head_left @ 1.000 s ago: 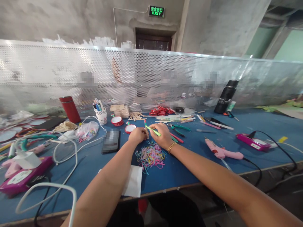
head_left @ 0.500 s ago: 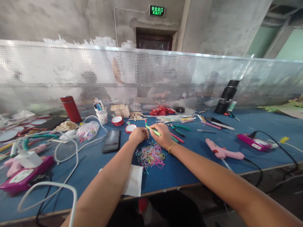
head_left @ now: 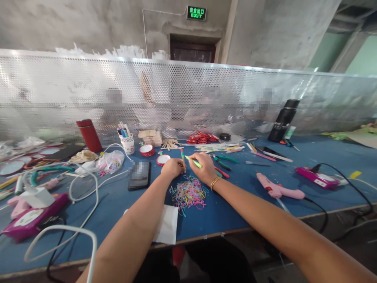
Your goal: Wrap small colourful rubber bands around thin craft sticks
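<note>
My left hand [head_left: 172, 168] is closed on a craft stick [head_left: 182, 154], held upright against the blue table; its top is red with green below. My right hand [head_left: 205, 169] grips a light green marker [head_left: 195, 163] like a pen. The marker's tip points left at the stick, with a small gap seeming to lie between them. Below both hands lies a tangled pile of colourful thin elastic loops [head_left: 189, 193]. A red marker [head_left: 222, 172] shows partly from behind my right hand. Green-handled pliers [head_left: 225, 159] lie just beyond it.
A phone [head_left: 139, 177] and white paper [head_left: 168, 226] lie near my left arm. Red tins [head_left: 163, 159] stand beyond my hands, beside loose sticks [head_left: 171, 144]. To the right are a pink glue gun [head_left: 277, 188] and a power strip [head_left: 317, 177]. White cable [head_left: 96, 196] loops at left.
The marker's tip has drawn slightly right, off the stick. More green now shows on the stick below its red end. My left hand keeps its hold in nearly the same place.
</note>
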Demonstrator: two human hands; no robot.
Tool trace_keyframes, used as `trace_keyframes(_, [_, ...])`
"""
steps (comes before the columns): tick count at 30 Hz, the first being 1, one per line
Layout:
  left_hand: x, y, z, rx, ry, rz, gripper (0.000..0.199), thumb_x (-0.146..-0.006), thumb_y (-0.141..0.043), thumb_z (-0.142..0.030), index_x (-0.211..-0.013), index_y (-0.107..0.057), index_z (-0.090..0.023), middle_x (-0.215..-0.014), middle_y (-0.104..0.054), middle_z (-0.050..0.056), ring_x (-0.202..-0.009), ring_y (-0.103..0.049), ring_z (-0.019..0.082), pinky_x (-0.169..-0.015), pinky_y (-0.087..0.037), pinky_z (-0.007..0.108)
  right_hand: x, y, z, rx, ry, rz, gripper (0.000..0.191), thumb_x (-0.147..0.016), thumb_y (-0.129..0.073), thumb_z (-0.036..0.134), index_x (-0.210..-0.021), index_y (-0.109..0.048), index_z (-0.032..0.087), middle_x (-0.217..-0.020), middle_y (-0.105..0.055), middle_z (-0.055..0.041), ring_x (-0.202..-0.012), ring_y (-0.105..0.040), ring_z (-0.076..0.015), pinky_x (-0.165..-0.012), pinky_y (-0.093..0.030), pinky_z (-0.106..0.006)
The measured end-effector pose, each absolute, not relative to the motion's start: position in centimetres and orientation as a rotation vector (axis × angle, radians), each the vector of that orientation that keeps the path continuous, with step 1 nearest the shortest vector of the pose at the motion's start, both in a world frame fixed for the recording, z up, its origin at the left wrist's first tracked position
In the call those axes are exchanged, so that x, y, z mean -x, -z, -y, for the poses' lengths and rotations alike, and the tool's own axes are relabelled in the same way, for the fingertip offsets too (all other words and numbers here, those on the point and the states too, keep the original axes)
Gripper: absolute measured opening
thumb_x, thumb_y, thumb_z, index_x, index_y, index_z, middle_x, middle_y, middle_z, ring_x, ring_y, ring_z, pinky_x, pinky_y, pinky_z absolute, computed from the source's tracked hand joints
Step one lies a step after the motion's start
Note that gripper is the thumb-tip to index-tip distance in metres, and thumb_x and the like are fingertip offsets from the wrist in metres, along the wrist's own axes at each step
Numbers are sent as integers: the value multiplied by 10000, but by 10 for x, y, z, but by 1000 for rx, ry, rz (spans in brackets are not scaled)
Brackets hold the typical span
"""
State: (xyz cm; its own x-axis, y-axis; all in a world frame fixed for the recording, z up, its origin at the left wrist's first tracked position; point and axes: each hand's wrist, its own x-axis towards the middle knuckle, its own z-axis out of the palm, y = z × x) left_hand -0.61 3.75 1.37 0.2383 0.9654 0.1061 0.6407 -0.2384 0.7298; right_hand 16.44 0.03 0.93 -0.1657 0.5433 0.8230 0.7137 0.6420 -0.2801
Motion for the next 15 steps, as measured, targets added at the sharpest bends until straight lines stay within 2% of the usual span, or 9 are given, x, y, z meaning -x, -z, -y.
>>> trace_keyframes(15, [6, -13, -35, -2010, -787, -1488, 118, -657, -677, -138, -755, -727, -183, -634, -682, -4, -579, -602, 118, -546, -429, 196, -165, -11, 2, 976, 185, 1896, 119, -886, -546, 294, -888, -649, 234, -852, -671, -31, -859, -564, -201, -803, -403, -331])
